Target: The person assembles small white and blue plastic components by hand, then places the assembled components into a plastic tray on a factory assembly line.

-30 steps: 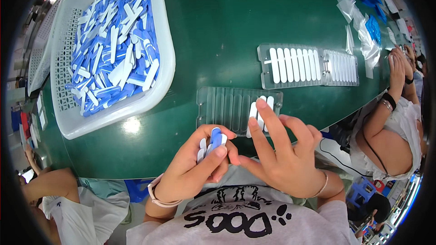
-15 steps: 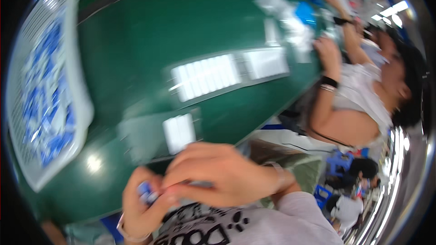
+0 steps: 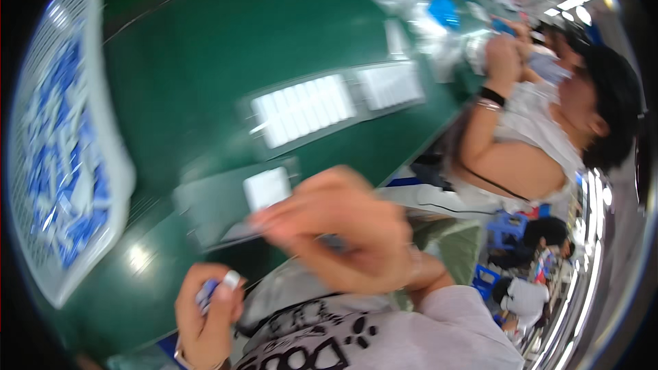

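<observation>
At the lower left my left hand (image 3: 205,312) is closed around a small blue piece with a white end (image 3: 232,279); the fingers cover most of it. My right hand (image 3: 353,233), smeared by motion, hovers at the table's near edge with thumb and fingertips pinched together. Whatever lies in that pinch is too blurred to make out. Something dark (image 3: 332,241) shows within the curl of this hand. Just beyond its fingertips, a clear flat sheet (image 3: 209,202) lies on the green table with white strips (image 3: 266,188) on its right part.
On the left stands a white plastic basket (image 3: 116,219) full of small blue and white pieces. Farther back lies another clear sheet with rows of white strips (image 3: 301,109). Clear and blue plastic bags (image 3: 444,10) lie at the far right, where a co-worker's arm (image 3: 483,120) reaches in.
My right hand has left my left hand and moved to the clear sheet. My left hand stays low, its piece's white end now showing. The co-worker's hands have shifted.
</observation>
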Tool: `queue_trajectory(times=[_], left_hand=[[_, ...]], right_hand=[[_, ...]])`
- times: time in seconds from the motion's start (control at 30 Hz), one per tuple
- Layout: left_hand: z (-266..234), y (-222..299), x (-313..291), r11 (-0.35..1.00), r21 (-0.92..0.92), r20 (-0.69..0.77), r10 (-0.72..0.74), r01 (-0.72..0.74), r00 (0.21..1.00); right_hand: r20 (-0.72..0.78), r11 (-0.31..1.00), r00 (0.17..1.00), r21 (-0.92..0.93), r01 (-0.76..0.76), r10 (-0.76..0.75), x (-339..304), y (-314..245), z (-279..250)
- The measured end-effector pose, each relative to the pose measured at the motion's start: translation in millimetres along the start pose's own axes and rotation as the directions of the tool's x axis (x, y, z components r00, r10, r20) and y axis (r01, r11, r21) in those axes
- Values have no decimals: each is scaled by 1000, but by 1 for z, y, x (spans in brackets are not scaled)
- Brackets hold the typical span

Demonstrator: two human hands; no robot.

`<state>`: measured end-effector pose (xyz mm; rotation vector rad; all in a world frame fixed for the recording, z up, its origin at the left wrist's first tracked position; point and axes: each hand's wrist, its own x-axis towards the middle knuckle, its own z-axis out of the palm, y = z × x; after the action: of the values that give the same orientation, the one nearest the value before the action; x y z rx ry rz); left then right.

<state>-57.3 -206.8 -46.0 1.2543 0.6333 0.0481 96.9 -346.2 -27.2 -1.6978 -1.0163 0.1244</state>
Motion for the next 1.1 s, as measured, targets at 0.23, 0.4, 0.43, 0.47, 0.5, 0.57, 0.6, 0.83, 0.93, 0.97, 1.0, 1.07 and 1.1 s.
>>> queue_trajectory(times=[0.23, 0.4, 0.43, 0.47, 0.5, 0.57, 0.6, 0.83, 0.93, 0.97, 1.0, 1.07, 1.1], left_hand=[[-7, 2, 17, 998, 26, 137, 53, -57, 989], [-6, 8, 16, 991, 100, 45, 83, -87, 996], [-5, 8, 15, 976, 184, 0, 119, -117, 993], [-3, -1, 18, 861, 323, -31, 424, -393, 905], [-4, -1, 18, 863, 321, -34, 423, -391, 905], [-6, 0, 17, 528, 662, 48, 679, -532, 733], [-12, -3, 21, 408, 656, 145, 758, -636, 636], [-12, 0, 13, 253, 720, 255, 770, -647, 585], [-7, 5, 18, 343, 661, 261, 729, -668, 633], [-2, 4, 20, 342, 658, 264, 730, -671, 630], [3, 3, 21, 637, 458, 132, 642, -621, 756], [-1, 4, 22, 895, 113, 116, 420, -432, 900], [-3, 7, 23, 894, 104, 122, 423, -435, 898]], right_hand=[[301, 701, 933, -622, 349, -197, -14, 12, 16], [320, 619, 947, -744, 253, -2, -13, -2, 21], [299, 573, 952, -792, 212, 60, -12, -3, 22], [313, 553, 948, -801, 228, 62, -11, 0, 20], [317, 553, 946, -800, 231, 63, -9, 1, 21], [343, 570, 939, -776, 270, 22, -4, 0, 21], [345, 568, 938, -777, 271, 25, -5, 1, 18], [177, 935, 970, -284, 211, -165, -9, 1, 8], [215, 931, 933, -165, 327, -290, -10, 7, 10], [214, 930, 933, -169, 327, -289, -11, 6, 9], [160, 962, 960, -116, 248, -229, -14, 4, 8], [107, 983, 980, -63, 174, -166, -16, 4, 12], [143, 971, 961, 5, 239, -237, -16, 7, 14]])
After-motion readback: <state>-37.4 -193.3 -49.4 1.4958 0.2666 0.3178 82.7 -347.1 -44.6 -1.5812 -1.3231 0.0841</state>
